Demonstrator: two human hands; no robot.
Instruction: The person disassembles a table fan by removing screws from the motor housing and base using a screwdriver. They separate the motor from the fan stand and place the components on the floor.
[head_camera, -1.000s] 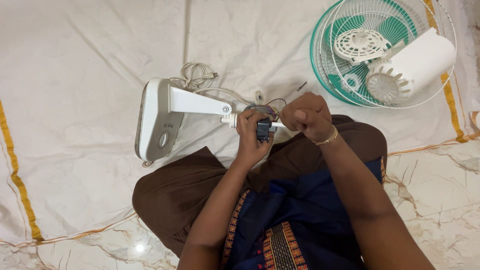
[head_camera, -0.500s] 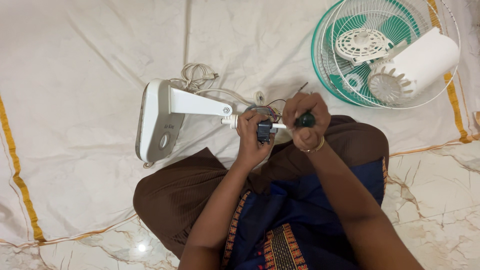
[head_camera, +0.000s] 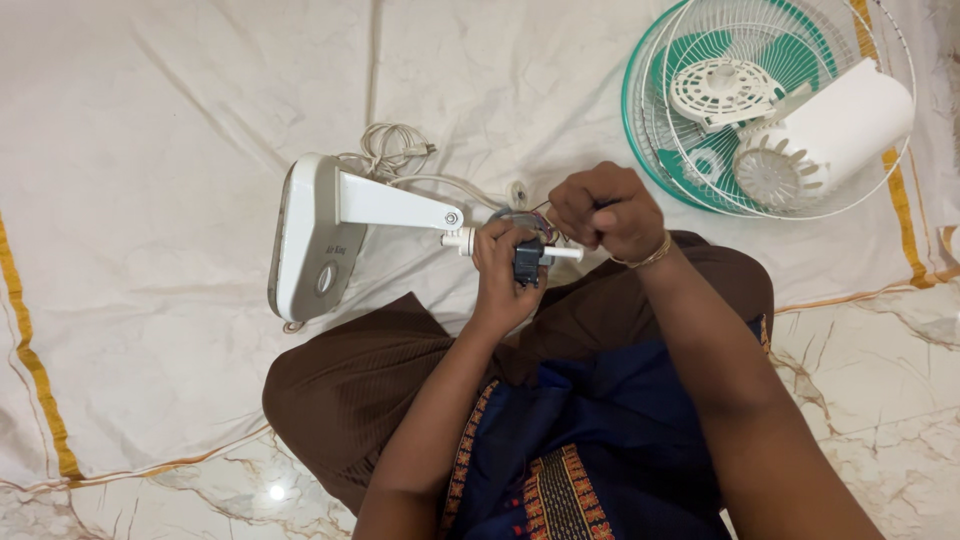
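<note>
A white fan base with a bracket arm (head_camera: 320, 235) lies on a white cloth in front of my knees. At the arm's tip sits a small dark motor part (head_camera: 527, 262) with thin coloured wires and a white shaft. My left hand (head_camera: 503, 272) grips that motor part from below. My right hand (head_camera: 607, 211) is a closed fist just right of it, around a tool handle that is mostly hidden in the fingers. A gold bangle circles my right wrist.
A white cord (head_camera: 392, 152) is coiled behind the base. At the upper right lie a green and white fan grille (head_camera: 668, 150), a white hub plate (head_camera: 722, 92) and a white cylindrical motor cover (head_camera: 835, 125). Marble floor (head_camera: 870, 370) shows beyond the gold-edged cloth.
My right hand has turned at the wrist over the motor part; the dark tool handle seen half a second ago is now hidden in the fist. The left hand has held still.
</note>
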